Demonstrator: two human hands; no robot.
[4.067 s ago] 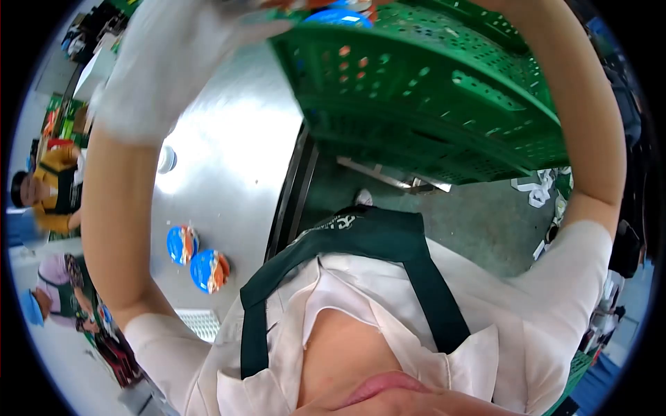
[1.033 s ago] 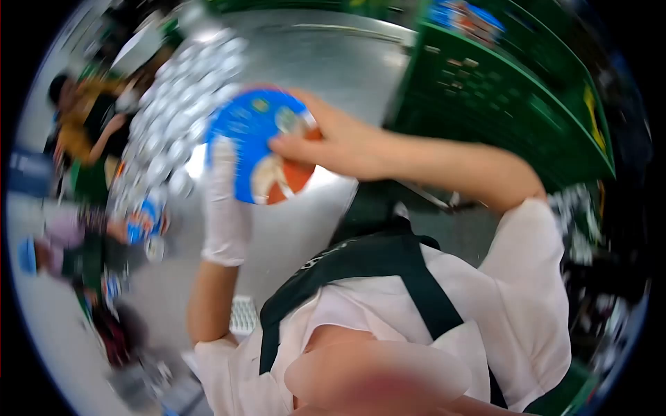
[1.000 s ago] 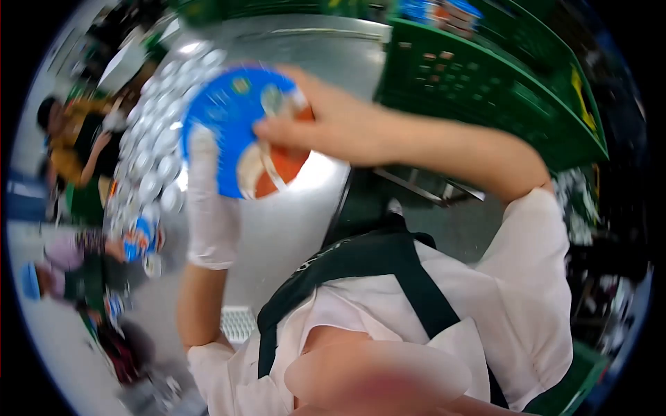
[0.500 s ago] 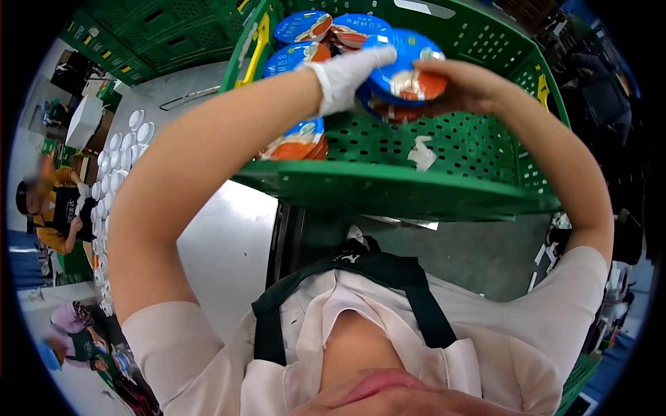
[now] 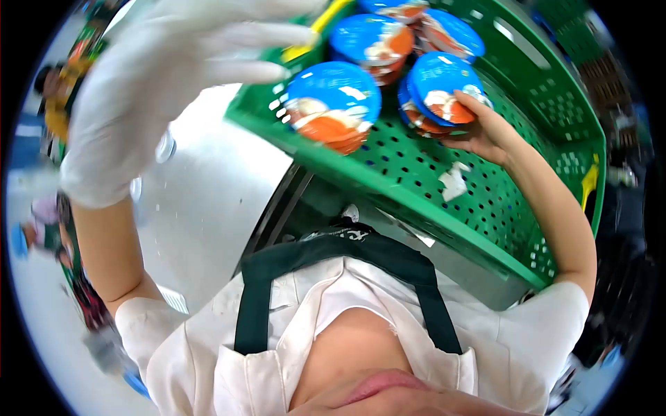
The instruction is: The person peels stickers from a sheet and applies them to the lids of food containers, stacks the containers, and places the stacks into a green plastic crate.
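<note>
A green perforated crate [image 5: 416, 202] holds several stacks of round packs with blue, orange and white lids. My bare right hand [image 5: 485, 132] grips the side of one stack of packs [image 5: 444, 89] inside the crate. Left of it stands another stack [image 5: 331, 104] by the crate's near left corner, with more packs [image 5: 372, 40] behind. My left hand [image 5: 173, 76], in a white glove, is raised at the upper left, its fingers spread and nothing in them. A scrap of white material [image 5: 454, 182] lies on the crate floor.
A shiny metal table [image 5: 208, 201] is left of the crate. Two people [image 5: 59, 90] in aprons are at the far left, partly blurred. Yellow clips [image 5: 590, 182] sit on the crate's ends. More green crates [image 5: 569, 31] stand at the upper right.
My left hand has let go of the stack and moved left, toward the camera. My right hand has moved slightly right and down with the stack. The view has turned, so the crate appears tilted.
</note>
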